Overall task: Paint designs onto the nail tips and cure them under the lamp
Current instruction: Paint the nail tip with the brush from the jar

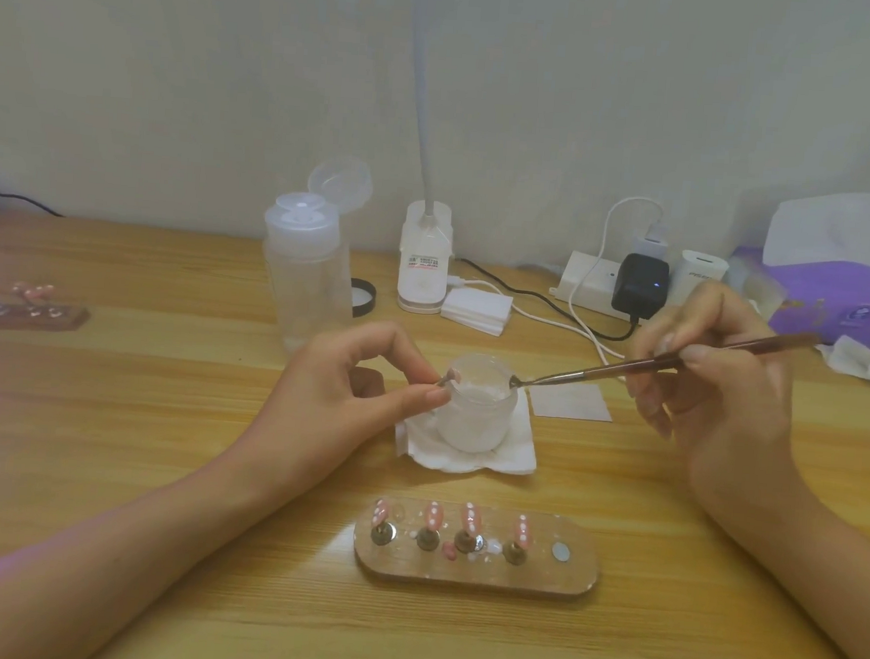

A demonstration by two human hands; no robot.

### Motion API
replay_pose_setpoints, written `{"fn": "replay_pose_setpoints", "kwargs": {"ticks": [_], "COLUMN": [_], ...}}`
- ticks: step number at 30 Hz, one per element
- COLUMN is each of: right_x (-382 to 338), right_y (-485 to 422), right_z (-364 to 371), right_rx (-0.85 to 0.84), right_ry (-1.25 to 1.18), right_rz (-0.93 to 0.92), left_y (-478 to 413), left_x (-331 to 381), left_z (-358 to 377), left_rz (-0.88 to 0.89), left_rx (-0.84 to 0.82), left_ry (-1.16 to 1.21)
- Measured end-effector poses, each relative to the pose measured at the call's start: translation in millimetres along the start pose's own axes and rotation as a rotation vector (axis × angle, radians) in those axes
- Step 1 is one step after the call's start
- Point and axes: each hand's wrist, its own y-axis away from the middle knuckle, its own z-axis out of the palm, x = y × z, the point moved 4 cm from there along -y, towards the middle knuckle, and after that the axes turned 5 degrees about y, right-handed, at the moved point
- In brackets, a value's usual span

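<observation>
Your left hand (347,379): thumb and forefinger pinch a small pale piece (447,379) at the left rim of the frosted white round jar (473,414). The piece is too small to identify.

Your right hand (718,369): fingers are curled round a slim reddish-brown brush with a metal ferrule (626,366), held like a pen. The shaft slopes down from the right, and its tip touches the jar's right rim.

The jar is open and upright on a folded white tissue (514,455), mid wooden bench (156,464).

Nearer you, in front of the jar, lies a brown oblong wooden board with rounded ends (478,571). It carries four pink nail tips with white dots (470,519) in a row, each on a small round metal stand. A silver disc (559,551) sits at the board's right end.

At the back by the wall stands a white gooseneck lamp (424,261), well apart from the board. To its left is a clear plastic bottle with its flip cap up (307,279).

At the far left edge is a second brown board with pink tips (22,310), blurred.
</observation>
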Motion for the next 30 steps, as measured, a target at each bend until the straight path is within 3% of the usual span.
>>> {"fn": "replay_pose_setpoints", "kwargs": {"ticks": [5,8,11,16,20,30], "right_x": [2,8,18,20,23,19], "right_y": [-1,0,6,9,9,10], "right_z": [-6,-2,9,16,14,20], "right_rx": [0.072,0.138,0.114,0.091,0.125,0.014], "right_ry": [-0.044,-0.154,-0.177,-0.173,-0.198,-0.148], "right_rz": [0.058,0.184,0.33,0.423,0.464,0.429], "left_y": [0,0,-1,-1,-2,-2], "left_x": [-1,-2,-3,-1,1,0], "left_z": [-1,-1,-1,0,0,1], "left_rz": [-0.007,-0.014,-0.026,-0.022,-0.019,-0.039], "left_rx": [-0.002,-0.006,-0.007,0.002,0.005,0.009], "left_ry": [0.006,0.006,0.009,0.005,0.005,-0.004]}}
